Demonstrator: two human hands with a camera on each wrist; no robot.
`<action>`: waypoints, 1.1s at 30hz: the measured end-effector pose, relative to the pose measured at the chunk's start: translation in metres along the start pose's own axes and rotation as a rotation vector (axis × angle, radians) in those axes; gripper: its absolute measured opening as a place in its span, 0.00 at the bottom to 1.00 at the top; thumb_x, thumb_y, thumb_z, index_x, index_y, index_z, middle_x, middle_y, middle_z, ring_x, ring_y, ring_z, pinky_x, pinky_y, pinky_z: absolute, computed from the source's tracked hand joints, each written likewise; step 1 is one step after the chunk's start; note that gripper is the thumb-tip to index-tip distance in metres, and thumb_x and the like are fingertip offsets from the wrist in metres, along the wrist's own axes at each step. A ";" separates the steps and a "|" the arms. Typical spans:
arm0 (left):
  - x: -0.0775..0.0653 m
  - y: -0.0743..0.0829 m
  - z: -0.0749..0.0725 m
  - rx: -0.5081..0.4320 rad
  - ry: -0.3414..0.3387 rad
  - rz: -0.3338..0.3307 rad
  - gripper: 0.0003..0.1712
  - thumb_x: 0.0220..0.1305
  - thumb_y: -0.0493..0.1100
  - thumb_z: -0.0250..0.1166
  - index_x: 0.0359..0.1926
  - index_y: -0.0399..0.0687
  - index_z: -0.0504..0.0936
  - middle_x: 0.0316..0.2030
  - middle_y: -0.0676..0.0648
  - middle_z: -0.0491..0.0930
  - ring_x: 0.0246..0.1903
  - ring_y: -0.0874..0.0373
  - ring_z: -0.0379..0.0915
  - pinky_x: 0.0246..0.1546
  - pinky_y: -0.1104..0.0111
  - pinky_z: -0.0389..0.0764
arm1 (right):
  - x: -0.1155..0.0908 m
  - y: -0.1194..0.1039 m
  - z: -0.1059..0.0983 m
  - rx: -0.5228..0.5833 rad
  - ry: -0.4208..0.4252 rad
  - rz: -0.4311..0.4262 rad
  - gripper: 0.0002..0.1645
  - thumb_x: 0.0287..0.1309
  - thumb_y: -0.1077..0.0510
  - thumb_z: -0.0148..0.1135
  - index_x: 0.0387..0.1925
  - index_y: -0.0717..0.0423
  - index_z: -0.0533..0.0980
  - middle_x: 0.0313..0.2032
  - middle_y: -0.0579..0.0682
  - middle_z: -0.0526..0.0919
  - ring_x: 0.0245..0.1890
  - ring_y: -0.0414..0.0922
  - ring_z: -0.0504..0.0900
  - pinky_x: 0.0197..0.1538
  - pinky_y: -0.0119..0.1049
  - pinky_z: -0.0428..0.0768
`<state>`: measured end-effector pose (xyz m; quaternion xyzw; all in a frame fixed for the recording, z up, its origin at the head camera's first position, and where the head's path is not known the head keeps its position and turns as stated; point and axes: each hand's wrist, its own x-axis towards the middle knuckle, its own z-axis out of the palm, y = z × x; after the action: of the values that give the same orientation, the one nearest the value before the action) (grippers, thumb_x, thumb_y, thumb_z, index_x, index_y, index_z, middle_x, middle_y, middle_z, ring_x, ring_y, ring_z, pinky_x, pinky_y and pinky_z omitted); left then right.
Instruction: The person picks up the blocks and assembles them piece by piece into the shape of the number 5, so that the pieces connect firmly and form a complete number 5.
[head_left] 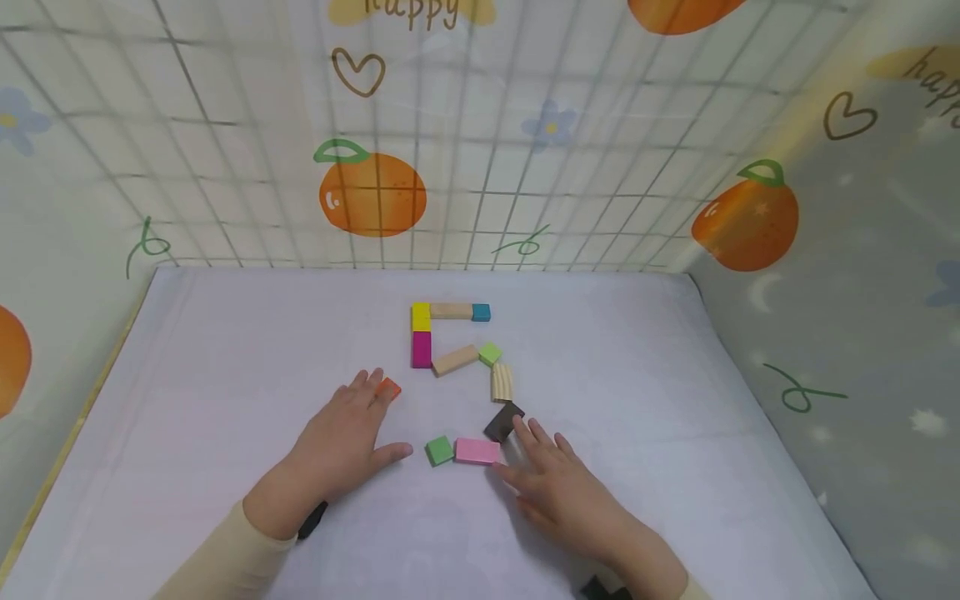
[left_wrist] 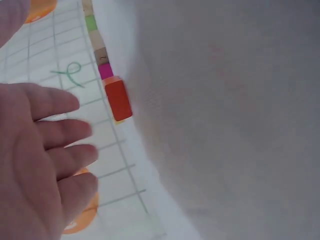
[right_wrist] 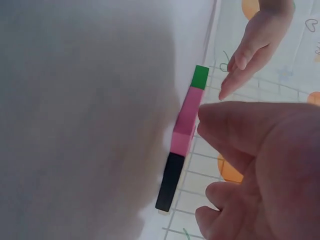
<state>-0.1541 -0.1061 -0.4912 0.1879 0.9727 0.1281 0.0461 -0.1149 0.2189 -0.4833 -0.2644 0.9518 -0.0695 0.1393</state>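
In the head view my left hand (head_left: 337, 437) hovers with extended fingers by a small orange block (head_left: 390, 388), partly covered by the fingertips. The left wrist view shows that block apart from the fingers, with nothing in the palm. My right hand (head_left: 566, 492) is beside a black block (head_left: 503, 422) and a pink block (head_left: 477, 451), fingers loosely bent and holding nothing; whether a fingertip touches either block, I cannot tell. A green block (head_left: 439, 451) sits left of the pink one. Above the black block stands a ridged wooden block (head_left: 502, 382), then a light green block (head_left: 490, 353).
Farther back, a plain wooden block (head_left: 455, 360) slants toward a magenta block (head_left: 422, 350). Beyond it are a yellow block (head_left: 421, 317), another wooden block (head_left: 452, 311) and a blue block (head_left: 481, 312). White cloth (head_left: 262, 333) covers the table; a printed curtain (head_left: 465, 167) hangs behind.
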 end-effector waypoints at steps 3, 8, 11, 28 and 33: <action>0.002 -0.001 0.002 -0.017 -0.064 -0.008 0.55 0.63 0.72 0.61 0.77 0.42 0.59 0.78 0.38 0.55 0.78 0.41 0.50 0.75 0.47 0.58 | 0.002 -0.001 0.002 -0.001 -0.019 0.019 0.32 0.64 0.47 0.67 0.68 0.26 0.71 0.81 0.50 0.46 0.81 0.55 0.42 0.75 0.67 0.53; 0.002 0.002 0.001 -0.007 -0.116 -0.016 0.54 0.63 0.72 0.61 0.77 0.42 0.60 0.78 0.39 0.55 0.77 0.43 0.51 0.75 0.49 0.59 | 0.004 -0.001 0.004 -0.005 -0.033 0.037 0.33 0.64 0.47 0.66 0.69 0.27 0.70 0.81 0.50 0.45 0.81 0.54 0.41 0.75 0.67 0.52; 0.000 0.005 0.000 -0.015 -0.145 -0.029 0.53 0.63 0.72 0.62 0.76 0.43 0.61 0.78 0.40 0.56 0.77 0.44 0.53 0.74 0.50 0.62 | 0.004 -0.001 0.004 -0.003 -0.038 0.043 0.35 0.64 0.46 0.66 0.71 0.27 0.68 0.81 0.49 0.44 0.82 0.54 0.40 0.75 0.66 0.52; -0.008 0.015 -0.001 -0.308 -0.273 0.055 0.55 0.63 0.74 0.60 0.80 0.52 0.53 0.79 0.50 0.54 0.78 0.51 0.52 0.74 0.51 0.62 | 0.002 -0.001 0.007 0.017 -0.025 0.059 0.41 0.63 0.42 0.67 0.75 0.28 0.62 0.81 0.48 0.47 0.81 0.53 0.43 0.76 0.65 0.53; -0.009 0.014 0.001 -0.298 -0.218 0.082 0.52 0.65 0.72 0.59 0.80 0.52 0.53 0.79 0.50 0.53 0.78 0.53 0.52 0.74 0.53 0.62 | 0.001 0.001 0.008 0.022 -0.014 0.051 0.41 0.63 0.42 0.66 0.75 0.28 0.62 0.81 0.49 0.47 0.81 0.53 0.45 0.76 0.64 0.53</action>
<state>-0.1412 -0.0968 -0.4885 0.2314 0.9238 0.2513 0.1731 -0.1137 0.2189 -0.4915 -0.2389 0.9564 -0.0746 0.1505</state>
